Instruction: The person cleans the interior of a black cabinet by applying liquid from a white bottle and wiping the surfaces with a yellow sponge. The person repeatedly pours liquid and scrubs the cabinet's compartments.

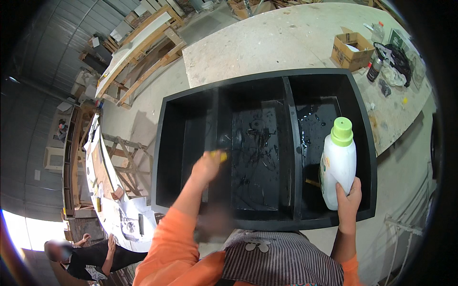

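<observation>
A large black box [294, 143], split by two dividers into three compartments, lies before me. Wet, shiny streaks and drops mark the floors of its middle and right compartments. My left hand [206, 168] is closed over the divider between the left and middle compartments. A small yellow thing [220, 156] pokes out of it; its kind is hidden by the fingers and blur. My right hand [349, 195] grips the lower part of a white plastic bottle [339, 167] with a light green cap. The bottle is upright in view, over the right compartment. A thin yellowish stick [312, 182] shows beside it.
Beyond the box stretches a pale worktable [253, 45]. On its right are a cardboard box [352, 50], a dark bottle [375, 68] and plastic bags [393, 76]. A wooden trestle [143, 57] stands far left. At lower left, another person [95, 257] is by a paper-covered table [129, 219].
</observation>
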Demonstrator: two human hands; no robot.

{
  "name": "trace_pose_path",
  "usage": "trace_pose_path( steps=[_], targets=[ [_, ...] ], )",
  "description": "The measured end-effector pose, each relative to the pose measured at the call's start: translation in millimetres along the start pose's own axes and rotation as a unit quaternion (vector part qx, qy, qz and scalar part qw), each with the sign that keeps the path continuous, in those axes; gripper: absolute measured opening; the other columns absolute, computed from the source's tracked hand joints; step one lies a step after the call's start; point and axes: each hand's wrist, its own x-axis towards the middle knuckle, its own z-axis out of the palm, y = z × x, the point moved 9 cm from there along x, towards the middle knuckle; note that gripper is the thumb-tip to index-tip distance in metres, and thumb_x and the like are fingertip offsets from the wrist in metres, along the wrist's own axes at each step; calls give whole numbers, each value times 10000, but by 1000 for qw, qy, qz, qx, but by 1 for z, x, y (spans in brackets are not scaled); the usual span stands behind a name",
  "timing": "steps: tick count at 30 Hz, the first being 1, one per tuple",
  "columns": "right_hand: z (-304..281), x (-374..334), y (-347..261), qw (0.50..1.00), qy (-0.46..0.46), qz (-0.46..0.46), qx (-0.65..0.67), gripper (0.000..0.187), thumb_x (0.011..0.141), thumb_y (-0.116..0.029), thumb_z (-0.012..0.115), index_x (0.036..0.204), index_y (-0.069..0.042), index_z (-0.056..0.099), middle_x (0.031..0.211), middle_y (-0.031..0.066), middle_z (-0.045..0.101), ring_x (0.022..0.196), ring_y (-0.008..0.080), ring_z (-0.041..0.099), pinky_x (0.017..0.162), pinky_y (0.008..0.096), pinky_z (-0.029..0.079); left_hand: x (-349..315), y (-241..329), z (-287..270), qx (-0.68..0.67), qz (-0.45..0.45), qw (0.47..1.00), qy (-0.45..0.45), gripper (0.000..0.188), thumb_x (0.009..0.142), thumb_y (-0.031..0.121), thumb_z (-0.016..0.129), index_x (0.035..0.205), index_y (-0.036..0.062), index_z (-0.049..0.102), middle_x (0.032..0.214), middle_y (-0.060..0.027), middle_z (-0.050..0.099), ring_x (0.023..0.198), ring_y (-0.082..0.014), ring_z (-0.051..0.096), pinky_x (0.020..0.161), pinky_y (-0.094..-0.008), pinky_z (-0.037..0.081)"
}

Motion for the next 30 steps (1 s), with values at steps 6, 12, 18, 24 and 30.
trace_pose_path(
  steps=[6, 12, 18, 24, 30],
  targets=[
    [-2, -1, 3, 999, 24, 21, 31, 331, 846, -43, 660, 1142, 43, 540, 1077, 146, 634, 1003, 219, 596, 936, 354, 454, 171, -5, -43, -135, -77, 987, 49, 684, 1001, 548, 381, 1168, -55, 658, 1175, -313, 643, 1182, -414, 600, 1027, -459, 454],
    [-3, -4, 3, 999, 27, 32, 18, 339, 842, -32, 652, 1155, 44, 544, 1079, 146, 638, 1007, 220, 598, 949, 359, 448, 255, 23, -70, -27, 6, 999, 35, 585, 1065, 415, 267, 1273, -7, 615, 1322, -231, 597, 1226, -382, 576, 1062, -456, 440],
    [-2, -2, -4, 1000, 15, 2, 22, 329, 841, -37, 657, 1142, 46, 552, 1088, 167, 642, 1015, 236, 609, 940, 367, 457, 179, 0, -48, -159, -54, 981, 92, 648, 1010, 518, 377, 1193, -72, 574, 1205, -335, 618, 1135, -458, 608, 968, -496, 488],
    [1, 0, -5, 1000, 1, 5, 2, 318, 845, -20, 653, 1140, 39, 550, 1083, 156, 637, 999, 238, 611, 927, 369, 469, -8, 1, 0, -62, 19, 996, 56, 508, 1019, 453, 428, 1070, -48, 497, 962, -348, 662, 922, -497, 654, 822, -552, 528],
    [0, -1, -7, 1000, 7, 10, -17, 339, 838, -55, 660, 1137, 51, 539, 1063, 189, 639, 989, 278, 627, 911, 400, 479, -23, 6, -12, -49, -6, 996, 70, 547, 1022, 476, 405, 1008, -52, 548, 899, -320, 681, 878, -467, 677, 799, -526, 538]
  ],
)
